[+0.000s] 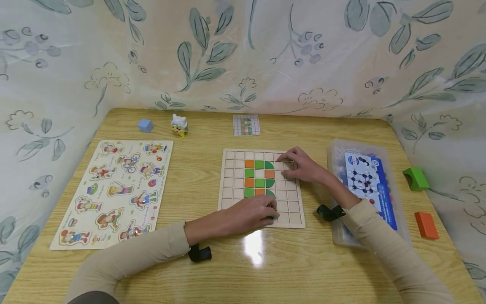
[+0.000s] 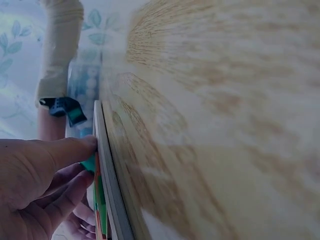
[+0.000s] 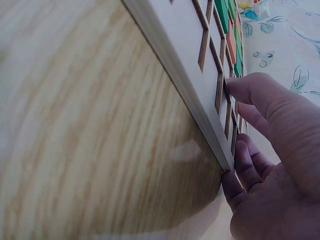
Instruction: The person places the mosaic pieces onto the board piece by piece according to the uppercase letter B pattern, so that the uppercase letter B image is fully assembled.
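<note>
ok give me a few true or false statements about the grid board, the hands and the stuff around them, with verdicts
1. The left hand rests on the near edge of the grid board, fingers on a green piece. True.
2. The right hand is lifting the orange block. False: it rests on the board's right side; the block lies apart, near the table's right edge.
3. The pattern card lies beyond the board, by the curtain. True.
4. The figure puzzle lies right of the board. False: it lies left.
5. The plastic box stands right of the board. True.
</note>
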Motion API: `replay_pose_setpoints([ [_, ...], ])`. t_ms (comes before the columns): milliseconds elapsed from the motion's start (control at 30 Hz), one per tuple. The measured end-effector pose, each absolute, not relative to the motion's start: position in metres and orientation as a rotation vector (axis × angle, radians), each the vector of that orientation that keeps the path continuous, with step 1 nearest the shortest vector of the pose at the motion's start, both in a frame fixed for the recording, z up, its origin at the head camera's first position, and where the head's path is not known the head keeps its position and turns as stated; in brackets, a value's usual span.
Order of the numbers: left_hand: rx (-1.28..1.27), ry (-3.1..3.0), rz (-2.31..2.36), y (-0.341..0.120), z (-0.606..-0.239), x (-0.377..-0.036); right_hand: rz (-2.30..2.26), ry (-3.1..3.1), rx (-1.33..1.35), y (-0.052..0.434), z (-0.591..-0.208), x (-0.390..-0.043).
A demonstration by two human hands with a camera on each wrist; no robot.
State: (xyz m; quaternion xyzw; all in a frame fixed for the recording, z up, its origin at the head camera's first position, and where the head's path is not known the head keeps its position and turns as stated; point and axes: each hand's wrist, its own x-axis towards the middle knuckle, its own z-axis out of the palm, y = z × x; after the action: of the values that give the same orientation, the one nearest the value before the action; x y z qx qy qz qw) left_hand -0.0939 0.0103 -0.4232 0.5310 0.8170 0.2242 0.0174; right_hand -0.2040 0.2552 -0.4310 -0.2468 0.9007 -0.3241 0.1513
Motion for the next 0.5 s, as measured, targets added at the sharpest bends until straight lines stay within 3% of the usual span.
replay_pose_setpoints([
  [500,1.638,2.629,0.561,0.0067,-0.4168,-0.0862,-0.908,2.584,-0.713,0.2555,-0.4291,-0.2031],
])
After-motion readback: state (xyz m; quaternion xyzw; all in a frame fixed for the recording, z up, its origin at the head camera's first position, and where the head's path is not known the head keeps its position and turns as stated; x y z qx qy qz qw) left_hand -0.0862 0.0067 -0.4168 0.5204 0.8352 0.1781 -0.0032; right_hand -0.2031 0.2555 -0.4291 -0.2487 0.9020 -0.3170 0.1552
